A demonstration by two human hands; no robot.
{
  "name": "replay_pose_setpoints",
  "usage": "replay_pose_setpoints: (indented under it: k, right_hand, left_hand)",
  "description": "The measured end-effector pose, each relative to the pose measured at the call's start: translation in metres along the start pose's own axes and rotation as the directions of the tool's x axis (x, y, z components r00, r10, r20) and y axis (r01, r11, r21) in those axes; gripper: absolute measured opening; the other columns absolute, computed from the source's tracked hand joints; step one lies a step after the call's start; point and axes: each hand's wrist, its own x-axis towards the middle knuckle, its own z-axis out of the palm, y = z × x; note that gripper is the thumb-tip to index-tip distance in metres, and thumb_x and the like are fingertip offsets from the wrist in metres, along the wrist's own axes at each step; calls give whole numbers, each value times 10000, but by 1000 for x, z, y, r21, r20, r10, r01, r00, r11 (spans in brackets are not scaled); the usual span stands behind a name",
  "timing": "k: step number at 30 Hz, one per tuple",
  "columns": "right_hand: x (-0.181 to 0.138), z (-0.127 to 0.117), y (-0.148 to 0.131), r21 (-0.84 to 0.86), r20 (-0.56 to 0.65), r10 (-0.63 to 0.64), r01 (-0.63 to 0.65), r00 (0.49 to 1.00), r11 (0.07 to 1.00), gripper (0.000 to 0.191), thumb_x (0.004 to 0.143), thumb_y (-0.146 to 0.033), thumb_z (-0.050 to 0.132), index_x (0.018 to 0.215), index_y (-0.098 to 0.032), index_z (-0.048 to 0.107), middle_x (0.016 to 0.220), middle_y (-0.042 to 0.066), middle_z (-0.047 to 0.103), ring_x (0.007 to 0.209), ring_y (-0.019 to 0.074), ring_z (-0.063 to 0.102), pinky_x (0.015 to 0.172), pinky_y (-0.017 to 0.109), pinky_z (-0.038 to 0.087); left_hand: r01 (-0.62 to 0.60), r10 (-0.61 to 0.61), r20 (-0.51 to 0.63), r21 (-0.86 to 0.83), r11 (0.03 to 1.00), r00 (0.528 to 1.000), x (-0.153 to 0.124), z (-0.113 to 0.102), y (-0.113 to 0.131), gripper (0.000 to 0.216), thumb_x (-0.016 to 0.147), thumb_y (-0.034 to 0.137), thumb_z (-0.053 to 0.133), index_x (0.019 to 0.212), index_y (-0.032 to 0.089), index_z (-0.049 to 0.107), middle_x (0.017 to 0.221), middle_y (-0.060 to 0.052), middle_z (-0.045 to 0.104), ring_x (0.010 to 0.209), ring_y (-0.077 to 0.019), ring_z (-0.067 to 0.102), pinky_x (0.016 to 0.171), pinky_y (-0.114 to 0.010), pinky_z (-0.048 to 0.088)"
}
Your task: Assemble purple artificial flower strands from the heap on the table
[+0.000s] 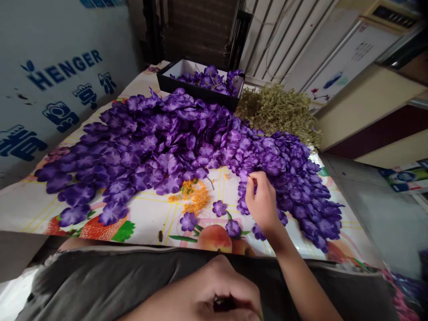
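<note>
Delicately, the right hand (pixel 262 200) pinches silky purple fabric blossoms (pixel 277 160).

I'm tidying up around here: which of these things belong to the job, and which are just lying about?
Belonging to the job: right hand pinching purple fabric flowers; left hand; black box holding more flowers.

Lying about: dried green sprigs; orange florets; fruit-print tablecloth.

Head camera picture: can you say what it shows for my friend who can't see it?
A person's right hand pinches purple fabric flowers heaped on a fruit-print tablecloth. The left hand rests low over grey clothing. A black box of more purple flowers sits behind, beside a dry green bundle.
</note>
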Motion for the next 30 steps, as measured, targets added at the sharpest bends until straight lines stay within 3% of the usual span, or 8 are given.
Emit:
replay_pose_setpoints:
  k: [3,6,9,12,16,22,27,30]
  right_hand:
    - [-4,-3,-3,194,5,29,-29,1000,980,102,888,-220,405,926,-201,497,813,68,630,762,206,630,700,325,499]
    - [-4,-2,-9,352,70,40,-62,997,934,203,872,-206,425,1054,-187,512,820,50,647,700,176,655,629,291,522]
    - [3,3,-16,438,143,32,-92,989,894,139,857,-215,443,927,-186,559,704,14,636,576,158,626,529,262,495]
    - [22,15,-24,474,181,17,-102,983,875,153,872,-208,394,784,-203,520,655,5,615,573,155,601,539,260,485]
    - [60,39,-36,467,209,-27,-76,978,881,209,913,-165,305,853,-206,500,761,24,639,704,160,606,690,294,488]
    - [98,63,-47,363,276,-66,-40,959,931,112,906,-243,529,863,-150,574,720,-24,585,652,134,575,695,321,474]
    - [93,46,-48,372,190,-10,-63,982,926,136,903,-162,420,831,-188,533,651,-19,532,623,160,539,641,300,430]
    - [73,14,-54,434,150,2,-67,989,898,164,889,-177,360,818,-218,502,640,-16,530,589,161,504,592,277,413]
  left_hand:
    - [11,-11,7,33,999,1000,0,0,2,476,905,529,361,588,178,420,566,-8,442,516,-115,405,478,-243,270]
    - [9,-9,-3,24,1000,1000,2,-1,3,499,897,561,361,583,178,423,571,-10,443,515,-115,401,475,-245,268]
    - [-6,6,27,-6,1000,1000,3,-4,3,517,885,590,364,581,176,426,560,-5,437,493,-104,393,455,-231,265]
    - [-30,30,24,-8,1000,999,3,-7,2,501,890,570,367,584,177,413,562,-1,433,497,-99,397,458,-220,273]
    - [-47,48,54,-21,999,997,2,-10,2,465,900,535,370,600,181,409,560,7,423,495,-96,387,463,-218,277]
    - [-49,49,-10,-7,999,999,-2,-10,1,467,896,551,366,607,186,401,596,-6,434,542,-111,409,498,-229,303]
    - [-73,68,-61,-90,993,996,-6,-9,1,502,898,571,377,584,181,409,551,13,404,495,-93,369,481,-221,287]
    - [-88,56,-259,-117,989,964,-7,-10,2,553,898,603,353,584,163,468,541,17,402,472,-87,338,454,-223,249]
